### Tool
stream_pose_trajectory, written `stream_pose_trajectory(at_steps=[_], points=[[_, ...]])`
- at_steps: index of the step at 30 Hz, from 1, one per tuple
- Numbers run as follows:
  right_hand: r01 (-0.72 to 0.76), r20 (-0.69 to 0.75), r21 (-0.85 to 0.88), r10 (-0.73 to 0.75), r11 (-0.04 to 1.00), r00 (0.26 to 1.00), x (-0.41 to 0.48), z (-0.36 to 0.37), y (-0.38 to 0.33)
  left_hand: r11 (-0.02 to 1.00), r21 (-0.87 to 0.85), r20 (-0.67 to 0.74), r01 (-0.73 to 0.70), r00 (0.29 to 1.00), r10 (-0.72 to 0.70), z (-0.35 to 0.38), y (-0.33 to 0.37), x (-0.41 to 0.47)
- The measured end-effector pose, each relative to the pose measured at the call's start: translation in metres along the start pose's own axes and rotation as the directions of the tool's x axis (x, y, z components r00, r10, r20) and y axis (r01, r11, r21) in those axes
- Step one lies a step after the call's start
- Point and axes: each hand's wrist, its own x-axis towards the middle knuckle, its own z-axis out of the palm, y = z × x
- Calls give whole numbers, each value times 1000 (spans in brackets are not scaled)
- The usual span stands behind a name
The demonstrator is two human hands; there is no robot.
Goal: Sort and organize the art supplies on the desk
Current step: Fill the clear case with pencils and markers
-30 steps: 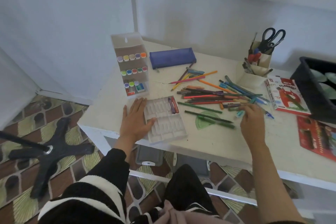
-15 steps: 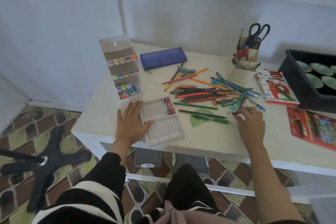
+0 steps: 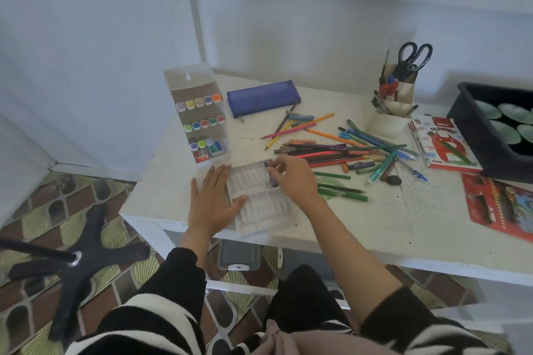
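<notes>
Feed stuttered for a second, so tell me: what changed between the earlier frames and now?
The right hand left the pencil pile and moved left to the white tray's far right corner, where its fingers now pinch a purple stick. The left hand stays flat on the tray's left edge; tray, pile and marker rack have not moved.
</notes>
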Motion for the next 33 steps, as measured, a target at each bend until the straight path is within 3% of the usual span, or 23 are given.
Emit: stream_pose_trajectory(at_steps=[5,11,15,22,26,30,33], points=[[-13,16,-118,14,993,1000,17,25,-13,1000,1,9,16,1000,-16,-1,2,0],[84,16,13,-84,996,996,1,25,10,1000,0,-2,9,1000,-9,3,0,0],[74,-36,67,-72,995,997,-4,26,19,1000,6,-7,10,1000,-10,4,0,1],[63,-106,-14,-65,998,992,-6,36,14,1000,-3,-13,10,1000,-10,2,-1,1],[68,-30,-41,-70,997,997,-1,21,13,1000,-7,-3,12,1000,-12,3,0,1],[-34,-167,-34,28,999,986,12,-21,34,1000,-16,-1,9,1000,-9,4,-1,2],[-217,-309,-114,173,970,935,12,-64,74,1000,-27,-11,11,1000,-12,4,-1,1]])
